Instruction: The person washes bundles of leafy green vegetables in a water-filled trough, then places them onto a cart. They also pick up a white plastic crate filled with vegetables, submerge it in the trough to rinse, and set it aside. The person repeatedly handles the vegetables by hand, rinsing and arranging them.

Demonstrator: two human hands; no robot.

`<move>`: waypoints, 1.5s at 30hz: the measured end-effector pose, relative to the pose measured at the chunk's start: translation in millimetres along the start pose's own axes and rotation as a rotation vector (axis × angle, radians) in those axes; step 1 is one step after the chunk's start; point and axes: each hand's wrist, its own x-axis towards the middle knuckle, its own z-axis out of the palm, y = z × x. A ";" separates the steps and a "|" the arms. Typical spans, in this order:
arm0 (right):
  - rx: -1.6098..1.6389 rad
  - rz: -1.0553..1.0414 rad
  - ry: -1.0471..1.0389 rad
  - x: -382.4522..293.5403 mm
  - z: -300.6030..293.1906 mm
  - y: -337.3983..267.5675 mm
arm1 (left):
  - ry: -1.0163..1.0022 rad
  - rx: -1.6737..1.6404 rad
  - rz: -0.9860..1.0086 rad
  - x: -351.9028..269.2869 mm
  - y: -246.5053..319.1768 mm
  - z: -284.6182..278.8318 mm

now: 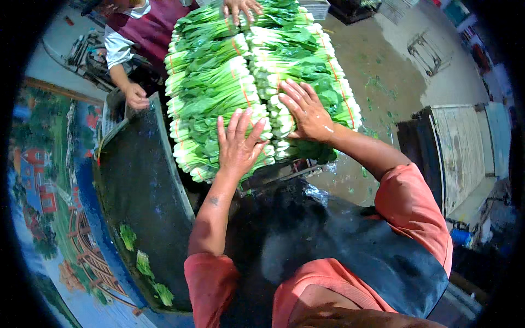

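A large stack of leafy green bundles, with white stalks like bok choy and orange ties, stands before me in two main rows with a gap between them. My left hand lies on the near end of the left row, fingers spread over leaves and stalks. On the right row, my right hand presses down with its fingers extended and its thumb beside the stalk ends. Both hands look wet. Whatever carries the stack is mostly hidden under it.
To the left is a long trough of dark water with a few loose greens in it. A co-worker's hand touches the stack's far end; the other hand hangs over the trough's edge. A wooden box stands right, on wet floor.
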 end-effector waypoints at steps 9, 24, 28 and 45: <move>-0.197 0.028 -0.129 11.9 -47.1 -67.9 | 0.031 0.190 -0.243 -61.1 16.4 -72.3; 0.529 -0.613 -0.791 75.4 163.7 -385.6 | 0.483 0.372 -1.616 -662.4 5.6 -207.9; 0.465 -0.749 -1.095 92.5 236.7 -465.9 | 0.381 0.575 -1.778 -814.2 1.7 -259.5; 0.173 -1.057 -0.583 224.3 587.1 -852.8 | -0.334 0.038 -2.259 -982.3 -127.0 -329.9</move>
